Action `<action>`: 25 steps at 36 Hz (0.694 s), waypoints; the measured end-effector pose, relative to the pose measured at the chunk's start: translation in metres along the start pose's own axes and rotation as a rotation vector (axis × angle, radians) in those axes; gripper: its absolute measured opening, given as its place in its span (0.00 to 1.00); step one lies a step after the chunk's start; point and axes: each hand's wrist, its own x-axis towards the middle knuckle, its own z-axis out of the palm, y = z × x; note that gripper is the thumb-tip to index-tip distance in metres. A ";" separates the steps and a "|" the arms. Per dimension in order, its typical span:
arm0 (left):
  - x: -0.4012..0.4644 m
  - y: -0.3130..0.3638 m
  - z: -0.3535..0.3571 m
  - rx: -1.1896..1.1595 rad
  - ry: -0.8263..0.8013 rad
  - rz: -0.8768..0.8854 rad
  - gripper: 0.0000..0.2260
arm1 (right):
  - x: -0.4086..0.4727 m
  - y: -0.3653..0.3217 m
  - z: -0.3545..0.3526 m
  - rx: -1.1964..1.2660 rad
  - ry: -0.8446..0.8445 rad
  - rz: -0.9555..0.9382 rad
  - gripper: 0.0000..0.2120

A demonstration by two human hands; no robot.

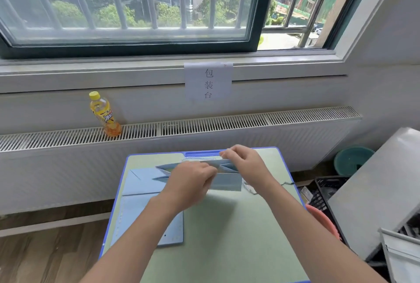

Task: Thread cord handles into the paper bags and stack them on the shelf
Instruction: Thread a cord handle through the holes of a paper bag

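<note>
A light blue paper bag (228, 181) is held up above the far part of the small green desk (238, 226), its top opened. My left hand (193, 179) pinches the bag's near top edge. My right hand (246, 164) pinches the far top edge at the right. Another flat blue paper bag (145, 192) lies on the desk's left side, partly under my left forearm. A thin dark cord (286, 183) trails off the desk's right edge behind my right wrist.
A yellow drink bottle (105, 114) stands on the radiator grille (204, 125) under the window. A paper sign (208, 81) hangs from the sill. At the right are a grey shelf surface (381, 182), a black crate (327, 192), a pink basin (322, 219) and a teal bin (353, 159).
</note>
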 end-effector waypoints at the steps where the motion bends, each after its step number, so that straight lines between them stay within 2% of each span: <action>1: 0.003 0.002 -0.001 -0.001 0.002 -0.016 0.13 | 0.001 0.001 -0.003 0.030 0.005 0.012 0.12; 4: 0.012 0.009 -0.005 0.020 -0.021 -0.084 0.08 | 0.005 0.010 -0.009 0.125 0.001 0.059 0.20; 7: 0.020 0.018 -0.008 0.006 -0.024 -0.185 0.06 | 0.005 0.019 -0.010 0.158 -0.011 0.080 0.33; 11: 0.030 0.022 -0.005 -0.039 -0.096 -0.356 0.06 | 0.006 0.028 -0.009 0.183 -0.002 0.108 0.20; 15: 0.036 0.019 0.002 -0.208 -0.146 -0.451 0.07 | 0.008 0.038 -0.004 0.176 -0.027 0.120 0.14; 19: 0.040 0.016 0.006 -0.459 -0.200 -0.600 0.10 | 0.008 0.045 0.003 0.127 -0.086 0.139 0.14; 25: 0.035 0.000 0.018 -0.574 -0.261 -0.812 0.12 | 0.015 0.069 0.010 -0.009 -0.140 0.149 0.13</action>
